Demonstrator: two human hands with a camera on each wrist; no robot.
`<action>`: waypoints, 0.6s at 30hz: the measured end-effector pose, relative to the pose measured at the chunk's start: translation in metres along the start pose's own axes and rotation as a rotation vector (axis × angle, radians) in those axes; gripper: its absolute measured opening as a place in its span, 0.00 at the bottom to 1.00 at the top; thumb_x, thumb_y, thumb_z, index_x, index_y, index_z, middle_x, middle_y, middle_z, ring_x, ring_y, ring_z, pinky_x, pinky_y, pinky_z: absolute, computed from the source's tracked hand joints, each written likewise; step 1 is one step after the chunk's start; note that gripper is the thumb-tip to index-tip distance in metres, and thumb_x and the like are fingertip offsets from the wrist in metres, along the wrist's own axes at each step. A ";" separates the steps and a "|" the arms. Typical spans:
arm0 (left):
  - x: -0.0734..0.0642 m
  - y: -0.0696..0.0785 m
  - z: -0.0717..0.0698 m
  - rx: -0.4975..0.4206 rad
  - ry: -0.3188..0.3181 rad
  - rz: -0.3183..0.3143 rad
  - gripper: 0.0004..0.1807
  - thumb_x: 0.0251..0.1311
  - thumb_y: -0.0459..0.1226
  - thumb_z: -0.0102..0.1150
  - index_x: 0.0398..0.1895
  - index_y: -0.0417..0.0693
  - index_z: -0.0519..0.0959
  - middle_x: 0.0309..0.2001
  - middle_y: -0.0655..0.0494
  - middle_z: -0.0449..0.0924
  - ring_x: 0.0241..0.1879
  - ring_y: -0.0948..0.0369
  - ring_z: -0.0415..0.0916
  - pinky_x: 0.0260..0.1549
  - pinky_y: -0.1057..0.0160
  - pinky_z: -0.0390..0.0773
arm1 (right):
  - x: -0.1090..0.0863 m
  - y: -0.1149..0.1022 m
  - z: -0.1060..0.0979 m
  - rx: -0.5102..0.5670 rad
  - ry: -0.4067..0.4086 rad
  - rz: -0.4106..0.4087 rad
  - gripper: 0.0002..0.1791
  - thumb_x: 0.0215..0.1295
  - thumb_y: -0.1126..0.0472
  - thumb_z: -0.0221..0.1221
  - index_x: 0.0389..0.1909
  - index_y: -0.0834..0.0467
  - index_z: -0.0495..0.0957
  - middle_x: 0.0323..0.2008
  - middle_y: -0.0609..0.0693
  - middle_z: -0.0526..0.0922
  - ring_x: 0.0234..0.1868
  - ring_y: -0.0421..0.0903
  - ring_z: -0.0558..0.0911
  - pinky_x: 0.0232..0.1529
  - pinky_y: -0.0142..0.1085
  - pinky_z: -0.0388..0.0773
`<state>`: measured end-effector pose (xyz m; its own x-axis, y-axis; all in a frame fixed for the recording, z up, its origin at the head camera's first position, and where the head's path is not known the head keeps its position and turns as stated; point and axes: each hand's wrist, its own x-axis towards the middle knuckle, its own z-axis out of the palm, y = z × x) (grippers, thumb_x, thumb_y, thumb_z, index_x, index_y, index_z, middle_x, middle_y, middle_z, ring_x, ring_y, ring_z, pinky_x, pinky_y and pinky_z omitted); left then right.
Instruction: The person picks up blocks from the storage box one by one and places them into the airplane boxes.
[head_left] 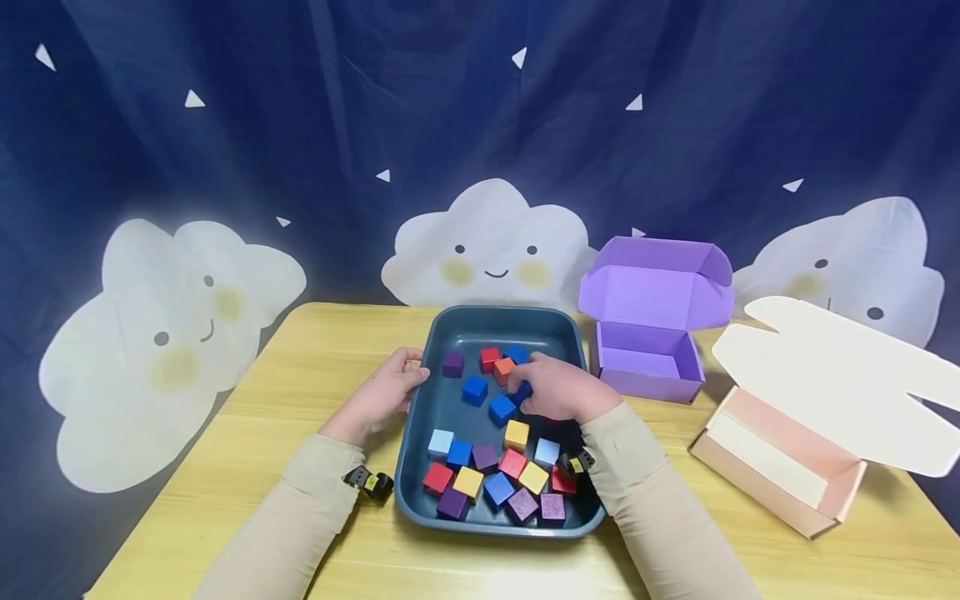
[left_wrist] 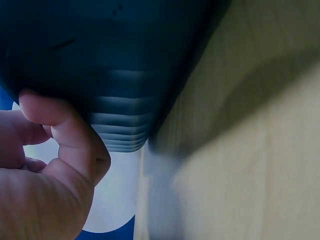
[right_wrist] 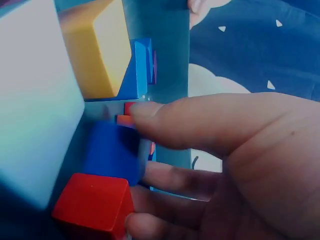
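A dark blue-green tray [head_left: 495, 327] holds several coloured cubes. My right hand [head_left: 553, 387] reaches over its right wall and pinches a dark blue cube [right_wrist: 112, 152] between thumb and fingers. A red cube [right_wrist: 92, 202] lies beside the lower fingers in the right wrist view. Near that hand are an orange cube [head_left: 503, 370], another red cube [head_left: 490, 359] and a blue cube [head_left: 502, 409]. My left hand [head_left: 384, 390] touches the outside of the tray's left rim, fingers loosely bent; the left wrist view shows the thumb [left_wrist: 75, 130] bent against the tray wall.
A purple box [head_left: 651, 385] with its lid up stands right of the tray. Farther right, a pale pink box [head_left: 772, 479] lies open, its white lid [head_left: 840, 383] spread back. More cubes, such as a yellow one [head_left: 468, 482], cluster in the tray's near half.
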<state>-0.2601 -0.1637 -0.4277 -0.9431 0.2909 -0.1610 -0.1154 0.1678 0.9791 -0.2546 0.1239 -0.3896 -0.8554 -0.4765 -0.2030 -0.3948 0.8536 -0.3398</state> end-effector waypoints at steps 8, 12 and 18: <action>0.001 -0.004 -0.002 0.009 0.003 0.000 0.19 0.78 0.35 0.43 0.67 0.38 0.60 0.46 0.35 0.75 0.36 0.52 0.81 0.36 0.57 0.85 | -0.005 0.001 -0.007 -0.023 -0.005 -0.047 0.08 0.66 0.62 0.65 0.43 0.48 0.82 0.46 0.46 0.83 0.42 0.46 0.78 0.44 0.42 0.81; 0.000 -0.003 -0.002 0.014 -0.001 -0.003 0.20 0.78 0.35 0.44 0.67 0.38 0.60 0.47 0.33 0.74 0.38 0.50 0.81 0.38 0.57 0.85 | -0.014 0.005 -0.024 -0.059 0.182 -0.129 0.08 0.68 0.61 0.63 0.47 0.52 0.83 0.46 0.48 0.84 0.44 0.48 0.80 0.51 0.48 0.79; 0.000 -0.002 -0.003 0.007 -0.012 0.000 0.20 0.78 0.35 0.44 0.67 0.37 0.60 0.47 0.33 0.73 0.38 0.50 0.80 0.38 0.58 0.85 | -0.035 0.032 -0.058 0.080 0.434 -0.089 0.15 0.72 0.60 0.58 0.57 0.57 0.78 0.50 0.55 0.84 0.46 0.54 0.82 0.52 0.53 0.78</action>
<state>-0.2607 -0.1666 -0.4293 -0.9392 0.3026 -0.1622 -0.1127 0.1744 0.9782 -0.2566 0.1798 -0.3395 -0.8874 -0.4005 0.2281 -0.4607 0.7860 -0.4122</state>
